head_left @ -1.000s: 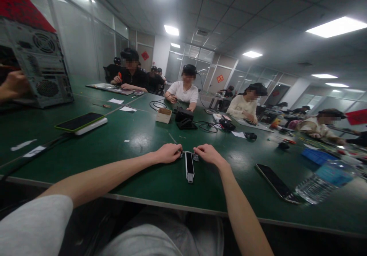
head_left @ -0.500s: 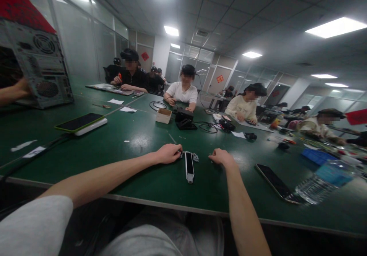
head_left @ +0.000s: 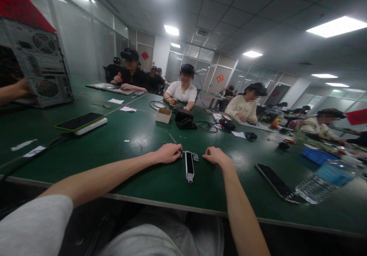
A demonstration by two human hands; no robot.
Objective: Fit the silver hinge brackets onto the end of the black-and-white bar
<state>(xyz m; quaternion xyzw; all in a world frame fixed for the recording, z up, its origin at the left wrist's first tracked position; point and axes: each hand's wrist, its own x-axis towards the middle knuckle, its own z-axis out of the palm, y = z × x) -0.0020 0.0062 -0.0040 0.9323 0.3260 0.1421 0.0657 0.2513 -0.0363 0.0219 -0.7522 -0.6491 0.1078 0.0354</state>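
A slim white pen-like device [head_left: 189, 167] with a long black face lies on the green table [head_left: 137, 177] in front of me. Small grey-white parts [head_left: 195, 157] sit at its upper right end. My left hand [head_left: 169, 153] rests just left of that end, fingers bent together around something too small to name. To the right, apart from the device, my right hand [head_left: 215, 155] is curled with thumb and fingers pinched low over the table. What its fingertips hold, if anything, is hidden.
On the right lie a dark phone [head_left: 276, 182] and a water bottle [head_left: 325, 181] on its side. A green-edged phone [head_left: 79, 122] is at left, near a computer case [head_left: 47, 64]. Ahead are a small box [head_left: 163, 115] and a black stand [head_left: 184, 117]. Several people sit around.
My right hand has shifted slightly left, nearer the device. The left hand and the device look unmoved.
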